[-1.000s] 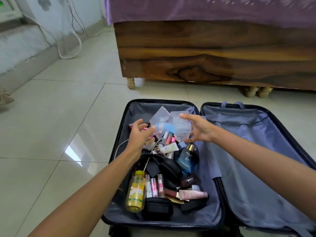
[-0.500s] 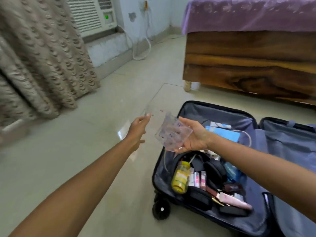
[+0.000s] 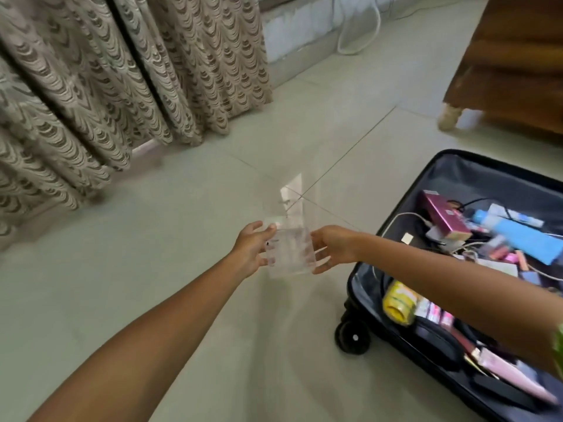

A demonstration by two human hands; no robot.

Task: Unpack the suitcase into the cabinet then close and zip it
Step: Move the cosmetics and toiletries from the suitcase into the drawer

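Note:
A clear plastic box (image 3: 291,252) with its lid flipped up hangs over the floor tiles, left of the suitcase. My left hand (image 3: 251,249) grips its left side and my right hand (image 3: 333,248) grips its right side. The open black suitcase (image 3: 457,167) lies on the floor at the right, grey-lined, filled with several cosmetics, a yellow bottle (image 3: 399,303), a pink box (image 3: 444,216), a blue pack (image 3: 527,240), white cables and black pouches. No cabinet is in view.
Patterned beige curtains (image 3: 122,71) hang to the floor at the left and back. A wooden bed frame (image 3: 511,56) on a pale leg stands at the top right. White cable loops lie by the wall behind. Pale tiles (image 3: 152,269) stretch under my arms.
Both hands lifted the clear box out of the suitcase and carried it left over the floor. My view swung left, so the curtains came in and the suitcase slid right.

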